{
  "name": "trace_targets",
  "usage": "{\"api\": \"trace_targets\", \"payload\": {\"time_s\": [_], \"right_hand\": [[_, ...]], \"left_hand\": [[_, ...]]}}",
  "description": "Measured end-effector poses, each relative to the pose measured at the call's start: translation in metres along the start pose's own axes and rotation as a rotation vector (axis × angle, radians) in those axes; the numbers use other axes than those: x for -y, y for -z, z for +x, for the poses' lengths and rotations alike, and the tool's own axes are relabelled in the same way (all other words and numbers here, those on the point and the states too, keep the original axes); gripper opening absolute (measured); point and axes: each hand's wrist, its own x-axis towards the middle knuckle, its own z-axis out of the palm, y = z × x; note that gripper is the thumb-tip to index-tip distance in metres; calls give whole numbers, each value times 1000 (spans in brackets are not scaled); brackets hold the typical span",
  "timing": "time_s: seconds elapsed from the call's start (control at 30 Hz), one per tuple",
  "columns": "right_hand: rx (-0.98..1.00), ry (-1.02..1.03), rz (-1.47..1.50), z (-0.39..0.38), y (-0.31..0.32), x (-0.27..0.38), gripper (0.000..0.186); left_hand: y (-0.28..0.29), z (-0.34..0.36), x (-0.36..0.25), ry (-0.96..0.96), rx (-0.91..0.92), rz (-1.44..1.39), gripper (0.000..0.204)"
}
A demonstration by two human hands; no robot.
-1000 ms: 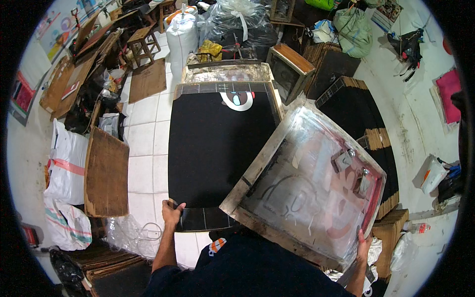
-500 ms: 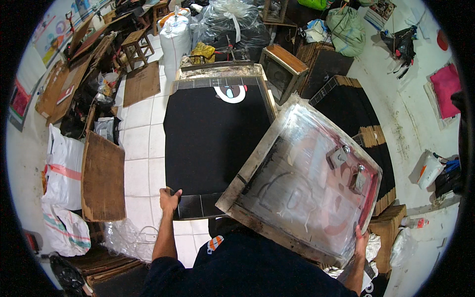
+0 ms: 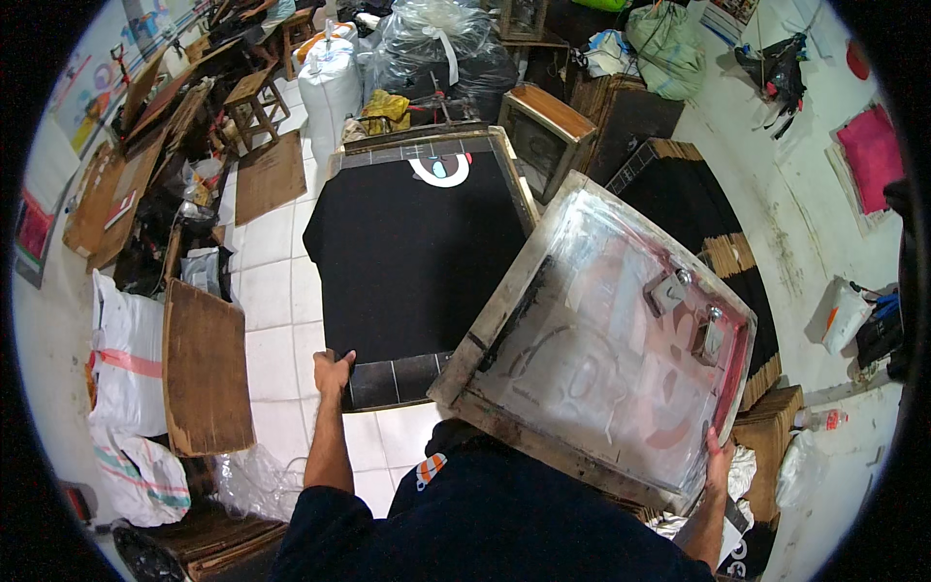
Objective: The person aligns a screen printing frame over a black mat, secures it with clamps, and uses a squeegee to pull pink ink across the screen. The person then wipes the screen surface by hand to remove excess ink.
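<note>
A black T-shirt-like cloth (image 3: 417, 262) lies flat on a dark board (image 3: 388, 385) marked with white grid lines. Near the cloth's far end is a printed white ring with light blue and red bits (image 3: 441, 172). My left hand (image 3: 334, 373) is closed on the board's near left corner, thumb on top. With my right hand (image 3: 718, 461) I grip the near right edge of a screen printing frame (image 3: 582, 359), tilted and turned beside the board. Its translucent mesh carries faint drawn shapes and reddish stains. Two metal clips (image 3: 708, 335) sit inside its right side.
Right of the frame, black-topped boards (image 3: 679, 199) overlap in a row. A wooden stool-like box (image 3: 553, 126) stands beyond it. Sacks (image 3: 328, 92) and plastic-wrapped bundles (image 3: 427, 48) fill the back. On the left, a brown panel (image 3: 206, 369) leans by white sacks (image 3: 126, 349).
The board and my left hand appear slightly farther forward. A corner of the cloth now sticks out at the left. The screen frame, still in my right hand, has shifted slightly right; the view has turned slightly.
</note>
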Motion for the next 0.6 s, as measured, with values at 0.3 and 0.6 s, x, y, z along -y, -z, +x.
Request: {"api": "trace_targets", "payload": {"time_s": [0.3, 0.6], "right_hand": [[17, 1, -19, 10, -8, 17, 59], [-10, 8, -31, 14, -11, 20, 59]], "left_hand": [[-4, -1, 8, -41, 2, 64, 66], [-3, -5, 18, -82, -25, 71, 68]]}}
